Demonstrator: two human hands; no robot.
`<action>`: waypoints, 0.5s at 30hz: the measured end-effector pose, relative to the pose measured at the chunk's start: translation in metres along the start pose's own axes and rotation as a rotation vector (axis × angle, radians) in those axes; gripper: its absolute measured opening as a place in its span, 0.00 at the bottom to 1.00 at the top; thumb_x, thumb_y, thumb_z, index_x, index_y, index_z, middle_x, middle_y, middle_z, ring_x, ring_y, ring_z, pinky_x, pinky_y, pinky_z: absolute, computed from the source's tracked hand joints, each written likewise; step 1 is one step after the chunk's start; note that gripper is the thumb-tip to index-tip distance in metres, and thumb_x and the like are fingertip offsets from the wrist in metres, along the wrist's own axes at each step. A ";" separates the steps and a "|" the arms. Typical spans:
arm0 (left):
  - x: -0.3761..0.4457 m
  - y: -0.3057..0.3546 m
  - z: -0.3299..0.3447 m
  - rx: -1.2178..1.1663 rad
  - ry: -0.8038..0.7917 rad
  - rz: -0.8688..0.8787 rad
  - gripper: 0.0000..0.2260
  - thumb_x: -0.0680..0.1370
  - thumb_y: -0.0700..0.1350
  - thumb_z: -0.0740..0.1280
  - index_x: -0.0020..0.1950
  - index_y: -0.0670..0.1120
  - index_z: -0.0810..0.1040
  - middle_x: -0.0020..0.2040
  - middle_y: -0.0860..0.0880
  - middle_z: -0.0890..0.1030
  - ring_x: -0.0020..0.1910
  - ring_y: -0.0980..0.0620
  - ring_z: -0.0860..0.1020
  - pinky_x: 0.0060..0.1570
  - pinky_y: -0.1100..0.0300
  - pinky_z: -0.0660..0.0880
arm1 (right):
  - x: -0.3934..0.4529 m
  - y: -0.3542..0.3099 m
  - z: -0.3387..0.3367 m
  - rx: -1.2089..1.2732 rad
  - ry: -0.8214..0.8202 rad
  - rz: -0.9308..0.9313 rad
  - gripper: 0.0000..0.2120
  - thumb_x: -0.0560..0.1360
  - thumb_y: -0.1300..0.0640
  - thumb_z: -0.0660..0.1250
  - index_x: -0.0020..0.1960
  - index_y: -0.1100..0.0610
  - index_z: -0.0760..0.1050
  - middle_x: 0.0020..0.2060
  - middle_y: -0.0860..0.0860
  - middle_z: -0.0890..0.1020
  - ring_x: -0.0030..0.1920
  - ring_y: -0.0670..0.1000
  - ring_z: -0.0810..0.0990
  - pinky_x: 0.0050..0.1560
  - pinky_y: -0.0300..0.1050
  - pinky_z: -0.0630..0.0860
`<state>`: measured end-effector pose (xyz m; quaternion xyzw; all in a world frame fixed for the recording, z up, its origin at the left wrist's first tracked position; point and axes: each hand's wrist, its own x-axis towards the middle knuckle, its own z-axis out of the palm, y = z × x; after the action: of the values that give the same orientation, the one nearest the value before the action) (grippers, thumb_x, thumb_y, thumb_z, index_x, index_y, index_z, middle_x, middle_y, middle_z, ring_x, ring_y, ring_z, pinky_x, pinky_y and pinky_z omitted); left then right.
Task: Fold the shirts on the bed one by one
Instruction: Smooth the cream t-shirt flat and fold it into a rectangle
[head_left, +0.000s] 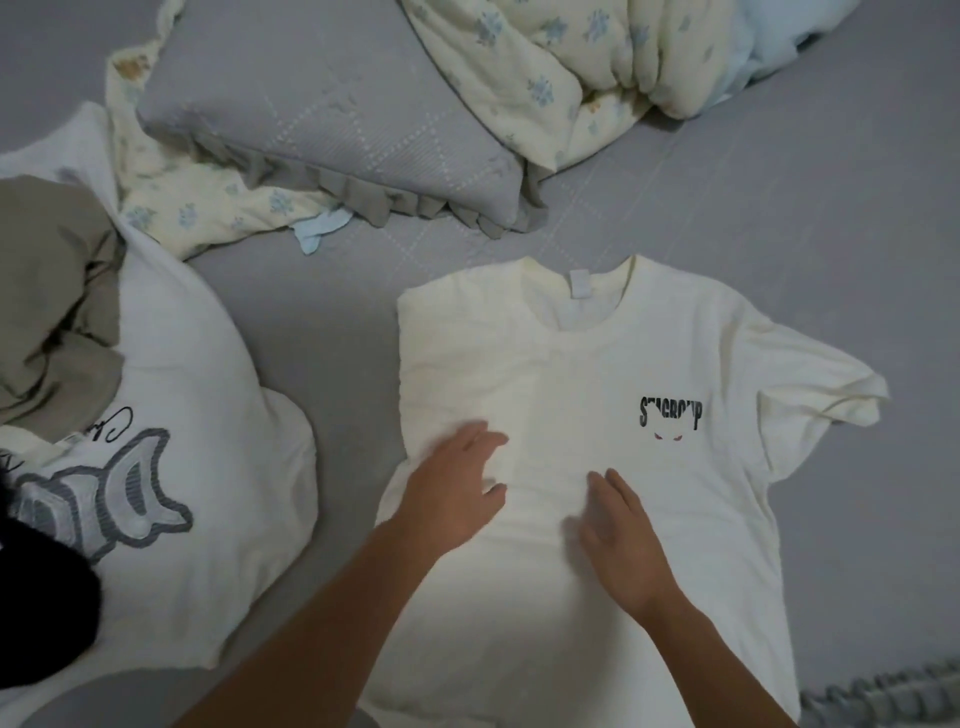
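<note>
Shirt (597, 364) lies face up on the bed (779, 208), its left side already folded in, so both palms can smooth that flap. Left hand (452, 488) and right hand (623, 540) rest flat on it, fingers straight, gripping nothing. Left of the shirt waits a pile (171, 426) of unfolded clothes; beyond the shirt, a pillow (322, 124). No containers show.

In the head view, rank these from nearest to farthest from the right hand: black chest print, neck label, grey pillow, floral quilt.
From the right hand:
1. Black chest print, just up and right.
2. Neck label, at the collar.
3. Grey pillow, upper left.
4. Floral quilt, top edge.
</note>
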<state>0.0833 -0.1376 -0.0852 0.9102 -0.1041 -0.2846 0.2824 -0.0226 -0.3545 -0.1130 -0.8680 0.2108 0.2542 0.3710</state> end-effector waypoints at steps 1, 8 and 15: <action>0.001 -0.002 0.009 0.057 -0.020 -0.070 0.23 0.76 0.50 0.66 0.71 0.56 0.69 0.73 0.55 0.69 0.71 0.51 0.67 0.68 0.57 0.66 | 0.002 0.003 -0.004 0.016 0.009 -0.012 0.28 0.79 0.52 0.66 0.77 0.51 0.62 0.77 0.47 0.60 0.77 0.44 0.56 0.74 0.38 0.54; 0.000 -0.010 0.024 0.538 0.048 -0.135 0.24 0.67 0.51 0.75 0.62 0.49 0.76 0.53 0.45 0.77 0.52 0.42 0.77 0.48 0.49 0.74 | 0.025 0.018 -0.039 0.170 0.169 0.007 0.20 0.77 0.57 0.67 0.69 0.54 0.73 0.61 0.49 0.75 0.60 0.47 0.74 0.66 0.46 0.70; 0.006 0.001 0.035 0.221 0.301 -0.038 0.05 0.71 0.48 0.64 0.40 0.46 0.74 0.37 0.50 0.75 0.37 0.45 0.75 0.43 0.53 0.67 | 0.062 0.095 -0.141 0.149 0.673 0.346 0.17 0.68 0.55 0.71 0.52 0.64 0.79 0.45 0.62 0.82 0.50 0.64 0.80 0.54 0.54 0.75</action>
<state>0.0684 -0.1567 -0.1112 0.9697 -0.0741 -0.1373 0.1879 0.0133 -0.5316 -0.1172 -0.8252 0.4820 -0.0021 0.2946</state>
